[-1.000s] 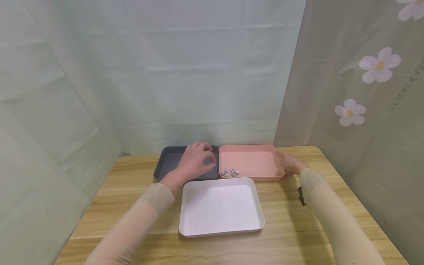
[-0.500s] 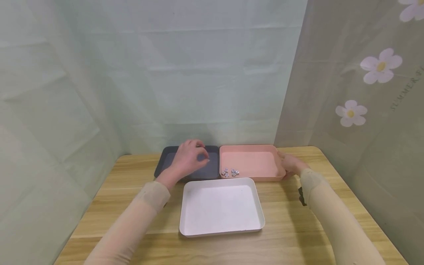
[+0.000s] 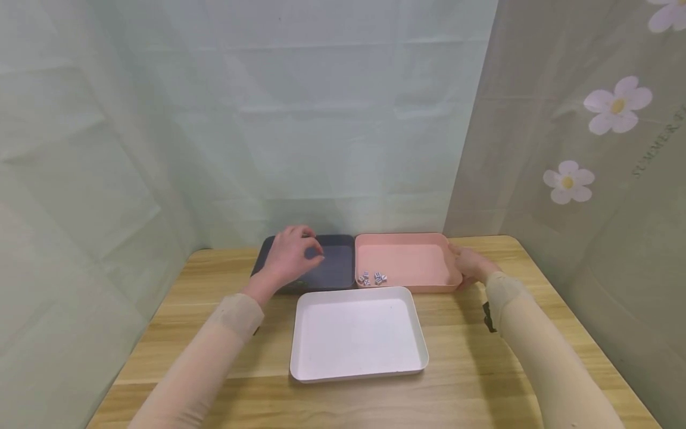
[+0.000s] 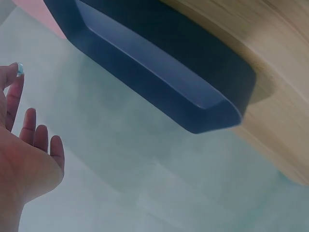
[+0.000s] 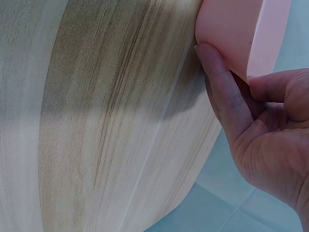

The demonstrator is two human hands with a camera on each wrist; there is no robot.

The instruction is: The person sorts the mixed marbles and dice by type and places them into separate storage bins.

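My left hand (image 3: 289, 253) is over the dark blue tray (image 3: 337, 283), with thumb and index finger together at the tips. A small pale die (image 4: 20, 70) shows at those fingertips in the left wrist view, its faces too small to read. The other fingers stay loosely bent. My right hand (image 3: 471, 265) grips the right end of the pink tray (image 3: 407, 259); in the right wrist view the thumb is at the rim and a finger lies along the outer wall. Several small white dice (image 3: 375, 278) with dark marks lie in that tray's front left corner.
A white tray (image 3: 359, 333) stands in front of the two others on the wooden table (image 3: 214, 333). Behind the table hangs a pale green cloth (image 3: 321, 119), and a grey cloth with flowers (image 3: 536, 214) covers the right side.
My left hand has moved left, from the dark tray's right edge to above its left half, fingertips still together. The right hand keeps its place on the pink tray.
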